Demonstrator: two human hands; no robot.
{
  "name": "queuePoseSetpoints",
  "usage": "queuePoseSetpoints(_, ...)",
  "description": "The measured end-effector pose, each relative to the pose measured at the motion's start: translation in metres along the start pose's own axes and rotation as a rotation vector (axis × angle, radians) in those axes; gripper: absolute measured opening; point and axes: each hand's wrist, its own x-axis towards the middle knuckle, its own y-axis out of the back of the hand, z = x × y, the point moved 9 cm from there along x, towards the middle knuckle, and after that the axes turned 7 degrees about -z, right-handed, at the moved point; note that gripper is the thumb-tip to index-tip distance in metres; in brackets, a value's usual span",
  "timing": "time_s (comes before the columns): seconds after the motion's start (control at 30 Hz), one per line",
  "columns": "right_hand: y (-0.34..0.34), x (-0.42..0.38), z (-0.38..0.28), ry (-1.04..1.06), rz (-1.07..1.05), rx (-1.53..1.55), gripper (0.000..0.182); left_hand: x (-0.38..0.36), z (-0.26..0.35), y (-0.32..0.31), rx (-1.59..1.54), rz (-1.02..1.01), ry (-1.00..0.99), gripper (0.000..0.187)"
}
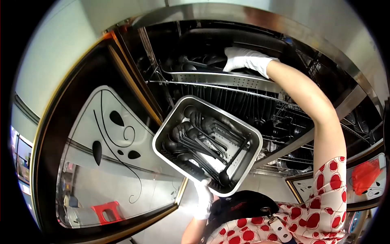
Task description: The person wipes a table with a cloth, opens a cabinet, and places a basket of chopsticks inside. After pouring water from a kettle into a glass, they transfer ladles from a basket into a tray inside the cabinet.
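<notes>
My left hand (204, 200), in a white glove, grips the near rim of a rectangular metal pan (254, 136), which is tilted toward me. Several dark ladles and spoons (195, 140) lie in the pan over its perforated bottom. My right hand (246, 60), also gloved, reaches into a perforated metal tray (231, 80) on the upper rack of the cabinet. The fingers there look bent together; their tips, and whatever they hold, are lost in the dark. Just left of them, more dark spoons (195, 62) lie in that tray.
An open cabinet door (85, 142) with a glossy floral panel fills the left side. Below the upper tray are wire racks (280, 107) with dark dishes and other kitchenware. Another open door (367, 179) stands at lower right. The metal cabinet frame (227, 12) curves overhead.
</notes>
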Motion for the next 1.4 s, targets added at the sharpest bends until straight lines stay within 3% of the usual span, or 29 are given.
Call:
queuePoseSetpoints(0.17,-0.011,0.006,-0.002,0.023,-0.010,-0.048,0.052,-0.002,0.005,0.001,0.021,0.013,-0.022,0.029)
queuePoseSetpoints(0.2,-0.010,0.006,-0.002,0.028,0.003,-0.029,0.051,0.000,0.003,0.003,0.038,0.005,-0.026,0.039)
queuePoseSetpoints(0.27,-0.006,0.007,0.001,-0.007,0.095,0.040,0.046,0.001,0.002,0.002,0.045,-0.003,-0.021,0.038)
queuePoseSetpoints(0.43,0.002,0.012,0.029,-0.068,0.091,0.165,0.048,0.002,0.001,0.004,0.065,-0.002,-0.020,0.037)
queuePoseSetpoints(0.5,0.014,0.007,0.027,-0.046,0.130,0.164,0.048,0.002,0.002,0.003,0.018,0.033,-0.016,0.023)
queuePoseSetpoints(0.57,0.023,0.000,0.030,-0.106,0.065,0.033,0.052,0.002,0.002,0.002,0.024,0.034,-0.006,0.024)
queuePoseSetpoints(0.73,0.049,-0.025,0.039,-0.168,0.036,0.076,0.071,0.004,-0.001,0.005,0.015,0.047,-0.010,0.024)
queuePoseSetpoints(0.93,0.048,-0.039,0.051,-0.136,0.144,0.179,0.074,0.007,-0.001,0.007,0.032,0.055,-0.015,0.032)
queuePoseSetpoints(1.17,0.046,-0.083,0.032,-0.148,0.205,0.251,0.054,0.005,0.003,-0.002,-0.023,0.021,-0.014,0.029)
queuePoseSetpoints(1.23,0.046,-0.093,0.023,-0.090,0.267,0.083,0.045,0.011,-0.006,0.006,-0.026,0.032,0.004,0.029)
queuePoseSetpoints(1.3,0.054,-0.114,-0.005,0.069,0.471,-0.053,0.023,0.011,-0.002,0.001,-0.024,0.038,-0.008,0.030)
queuePoseSetpoints(1.37,0.045,-0.131,-0.008,0.268,0.521,0.126,0.029,0.009,0.002,-0.004,-0.021,0.048,-0.020,0.030)
queuePoseSetpoints(1.4,0.042,-0.147,-0.018,0.517,0.751,0.055,0.036,0.007,0.005,-0.005,-0.019,0.080,-0.040,0.030)
